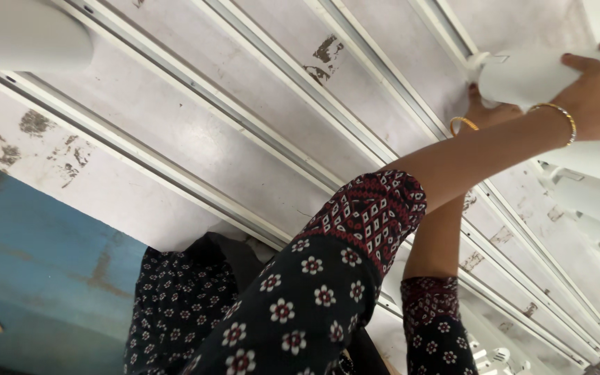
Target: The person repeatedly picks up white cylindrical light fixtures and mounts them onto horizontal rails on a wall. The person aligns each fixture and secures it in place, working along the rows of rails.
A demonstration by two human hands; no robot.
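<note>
Both my arms, in dark flowered sleeves with red patterned cuffs, reach to the upper right. My left hand [595,94], with a thin gold bangle at the wrist, grips a smooth white plastic piece [529,76] from the right side. My right hand [484,107], also with a gold bangle, is against the lower left end of the same piece. Most of its fingers are hidden behind the piece. The piece lies over a long metal rail [397,83] on a worn whitish surface.
Several parallel metal rails [196,90] cross the whitish surface [175,132] diagonally. A row of similar white plastic pieces [592,208] lies at the right edge. A rounded white object [22,35] is at the top left, and a blue painted surface [29,257] at the lower left.
</note>
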